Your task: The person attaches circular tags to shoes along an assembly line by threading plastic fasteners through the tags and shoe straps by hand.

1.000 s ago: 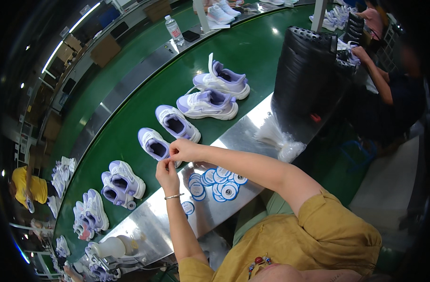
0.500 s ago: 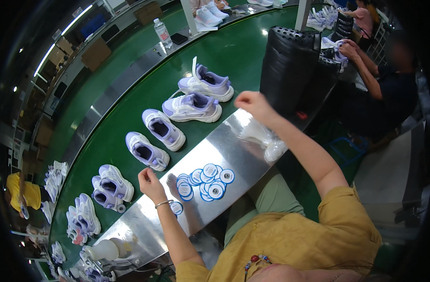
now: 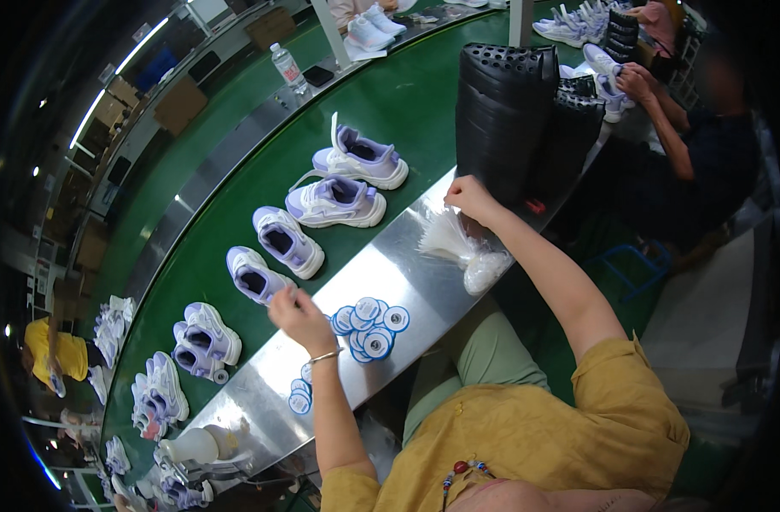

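At two o'clock our right hand (image 3: 468, 196) pinches the clear plastic bundle (image 3: 451, 241), our left hand (image 3: 298, 314) hovers half-open, empty beside a lavender shoe (image 3: 255, 275); pulling hard could, we judge, scatter strands.

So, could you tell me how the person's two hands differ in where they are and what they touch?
The left hand sits close in, by the small lavender shoe at the green belt's edge, beside the round blue-and-white stickers. The right hand reaches farther out to the bundle of clear plastic strips near the stacked black trays. Both are bare, over the steel counter.
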### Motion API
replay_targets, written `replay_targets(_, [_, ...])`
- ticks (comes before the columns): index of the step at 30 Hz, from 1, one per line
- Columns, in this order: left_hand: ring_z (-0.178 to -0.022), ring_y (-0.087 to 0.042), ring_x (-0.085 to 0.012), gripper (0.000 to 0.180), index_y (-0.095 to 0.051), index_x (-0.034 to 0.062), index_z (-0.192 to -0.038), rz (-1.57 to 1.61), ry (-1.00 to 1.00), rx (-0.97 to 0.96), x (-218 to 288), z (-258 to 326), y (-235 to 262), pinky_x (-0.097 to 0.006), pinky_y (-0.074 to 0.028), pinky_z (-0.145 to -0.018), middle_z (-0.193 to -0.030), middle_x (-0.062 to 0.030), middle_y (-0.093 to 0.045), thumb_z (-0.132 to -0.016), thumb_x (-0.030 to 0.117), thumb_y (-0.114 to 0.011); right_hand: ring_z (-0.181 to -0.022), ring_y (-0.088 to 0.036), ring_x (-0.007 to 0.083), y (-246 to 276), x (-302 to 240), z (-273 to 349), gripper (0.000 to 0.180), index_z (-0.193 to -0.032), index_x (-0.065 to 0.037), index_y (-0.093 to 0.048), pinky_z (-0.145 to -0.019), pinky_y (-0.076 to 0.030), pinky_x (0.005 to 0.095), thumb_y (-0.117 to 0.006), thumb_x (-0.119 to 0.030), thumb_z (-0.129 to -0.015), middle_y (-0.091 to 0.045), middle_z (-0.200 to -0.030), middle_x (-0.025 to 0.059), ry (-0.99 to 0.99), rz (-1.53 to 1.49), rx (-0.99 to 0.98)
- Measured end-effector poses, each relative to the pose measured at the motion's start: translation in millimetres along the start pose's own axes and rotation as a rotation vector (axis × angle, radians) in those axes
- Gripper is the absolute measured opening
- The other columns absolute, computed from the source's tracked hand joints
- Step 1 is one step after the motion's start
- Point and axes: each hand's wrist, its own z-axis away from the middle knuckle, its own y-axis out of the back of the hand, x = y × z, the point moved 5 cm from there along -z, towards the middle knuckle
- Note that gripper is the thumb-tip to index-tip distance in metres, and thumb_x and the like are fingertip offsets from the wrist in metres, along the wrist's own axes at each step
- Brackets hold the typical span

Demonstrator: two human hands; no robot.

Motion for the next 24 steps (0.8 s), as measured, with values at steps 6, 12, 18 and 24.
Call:
replay_targets(6, [-0.097, -0.054, -0.0354, 0.027, -0.055, -0.002, -0.102, 0.444, -0.304, -0.473, 118.3, 56.2, -62.0, -0.041, -0.042, -0.087, -0.106, -0.0192, -0.057, -0.075, 0.001, -0.055, -0.061, -0.056, 0.0123, 11.0, 3.0, 18.5, 0.015, -0.075, 0.001, -0.065, -0.057, -0.044, 0.0291, -0.064, -0.013, -0.072, -0.062, -0.064, 0.0086, -0.014, -0.385, 0.072])
replay_targets(12, [-0.114, -0.047, -0.0327, 0.032, -0.054, 0.0001, -0.112, 0.41, -0.668, -0.642, 188.8, 95.6, -106.1, -0.039, -0.039, -0.093, -0.121, -0.0183, -0.052, -0.082, 0.011, -0.054, -0.059, -0.059, 0.0133, 21.7, -5.6, 24.4, 0.013, -0.073, 0.001, -0.061, -0.057, -0.045, 0.0279, -0.062, -0.012, -0.075, -0.062, -0.064, 0.0094, 0.174, -0.307, 0.251])
replay_targets(18, [-0.119, -0.043, -0.034, 0.031, -0.054, 0.0001, -0.113, 0.411, -0.617, -0.7, 190.1, 104.4, -120.0, -0.039, -0.038, -0.095, -0.122, -0.0191, -0.05, -0.086, 0.014, -0.053, -0.059, -0.056, 0.0118, 18.8, -5.7, 19.4, 0.016, -0.073, 0.002, -0.061, -0.056, -0.044, 0.0279, -0.064, -0.013, -0.075, -0.06, -0.062, 0.008, 0.171, -0.128, 0.234])
replay_targets(24, [-0.12, -0.043, -0.0343, 0.029, -0.055, 0.0011, -0.112, 0.422, -0.588, -0.695, 190.9, 106.0, -122.4, -0.038, -0.039, -0.094, -0.123, -0.0187, -0.05, -0.086, 0.014, -0.052, -0.056, -0.049, 0.0086, 15.5, 6.0, 13.0, 0.017, -0.075, 0.002, -0.059, -0.052, -0.039, 0.0238, -0.062, -0.014, -0.081, -0.054, -0.061, 0.0016, 0.163, -0.345, 0.093])
